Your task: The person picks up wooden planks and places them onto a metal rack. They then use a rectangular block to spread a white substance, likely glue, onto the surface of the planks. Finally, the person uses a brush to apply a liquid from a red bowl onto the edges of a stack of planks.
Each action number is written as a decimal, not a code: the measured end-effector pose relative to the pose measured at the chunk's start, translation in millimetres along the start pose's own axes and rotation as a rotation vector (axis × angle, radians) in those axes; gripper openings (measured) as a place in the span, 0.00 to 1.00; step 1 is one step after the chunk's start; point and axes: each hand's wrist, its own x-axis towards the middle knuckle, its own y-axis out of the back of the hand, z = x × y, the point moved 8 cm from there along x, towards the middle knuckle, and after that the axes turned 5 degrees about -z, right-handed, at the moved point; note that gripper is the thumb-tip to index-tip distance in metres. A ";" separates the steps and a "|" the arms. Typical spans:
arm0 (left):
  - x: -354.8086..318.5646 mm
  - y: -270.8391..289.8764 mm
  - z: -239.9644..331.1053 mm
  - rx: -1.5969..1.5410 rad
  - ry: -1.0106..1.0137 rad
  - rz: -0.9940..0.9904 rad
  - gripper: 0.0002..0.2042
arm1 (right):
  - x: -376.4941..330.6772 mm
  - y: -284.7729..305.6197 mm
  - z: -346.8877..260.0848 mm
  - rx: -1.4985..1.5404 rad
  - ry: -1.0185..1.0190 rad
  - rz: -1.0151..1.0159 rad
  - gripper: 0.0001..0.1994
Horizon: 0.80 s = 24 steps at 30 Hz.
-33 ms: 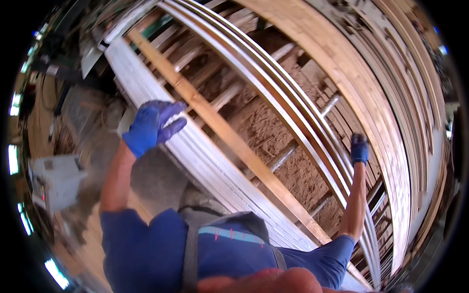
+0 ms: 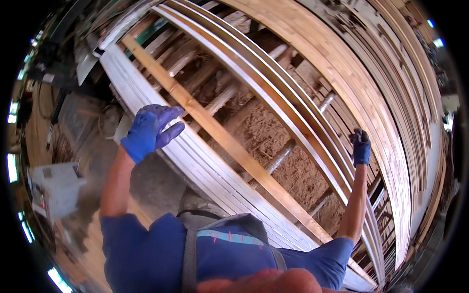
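- At the far left a pale grey boxy machine point(image 2: 56, 188) stands on a dusty floor, low in the view, well apart from the work.
- The person's left hand point(image 2: 149, 129), in a blue rubber-coated glove, is raised with the palm forward and its grip apart, fingers spread and clamped on nothing; it hovers over the white ribbed metal rail point(image 2: 195, 161) of the long frame, just beside the wooden batten.
- The long narrow pale wooden batten point(image 2: 229, 141) runs diagonally from the upper left down to the lower right, lying along the frame between the white rail and the stack of thin strips.
- Under the batten, heaps of brown sawdust point(image 2: 273, 141) lie between round metal rollers point(image 2: 278, 161) that cross the frame.
- A bundle of thin, long, white-edged wooden strips point(image 2: 288, 112) curves across the middle, running the same way as the batten.
- The person's right hand point(image 2: 361, 146), in a dark blue glove, reaches up with the arm straight, its grip closed down on the edge of those thin strips; how tightly it clamps them I cannot tell.
- To the right, broad light-brown wooden boards point(image 2: 371, 93) are stacked on edge, filling the side of the view.
- Lowest in the view is the person's blue shirt point(image 2: 146, 254) with grey straps over it.
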 end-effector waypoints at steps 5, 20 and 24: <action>33.7 -20.6 9.0 -0.067 -0.088 0.054 0.13 | -165.3 -97.2 -174.5 0.434 -0.274 -0.731 0.17; 87.1 -143.9 56.2 0.016 -0.464 -0.384 0.21 | -139.8 -176.7 9.5 1.752 -0.485 0.379 0.13; 87.2 -170.1 71.8 0.064 -0.549 -0.501 0.23 | -104.4 -182.8 23.9 1.976 -0.389 0.449 0.15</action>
